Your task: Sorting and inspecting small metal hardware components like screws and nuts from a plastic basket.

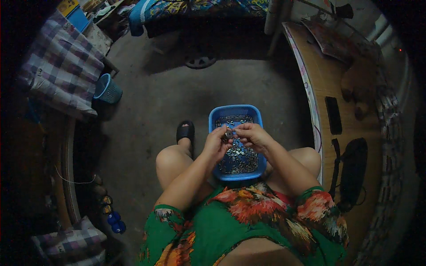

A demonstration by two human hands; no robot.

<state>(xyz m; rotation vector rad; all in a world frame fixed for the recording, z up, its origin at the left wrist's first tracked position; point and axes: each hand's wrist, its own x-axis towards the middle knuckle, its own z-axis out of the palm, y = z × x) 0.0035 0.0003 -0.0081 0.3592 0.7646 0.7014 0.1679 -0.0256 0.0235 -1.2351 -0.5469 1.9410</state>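
A blue plastic basket [259, 116] rests at my lap between my knees, with many small shiny metal pieces [242, 160] spread inside it. Over the basket, my left hand [216, 141] is closed around a small round metal part [229, 134] with a dark face. My right hand [253, 135] is close beside it, thumb and fingertips pinched together near the part's edge. What lies between the right fingertips is too small to make out.
On the right stands a long brown table [350, 133] with a dark phone-like slab [333, 115] and a black bag [353, 166]. A light-blue bin [108, 89] is at the left beside checked cloth [66, 62]. A patterned blue cloth [199, 9] hangs at the far side.
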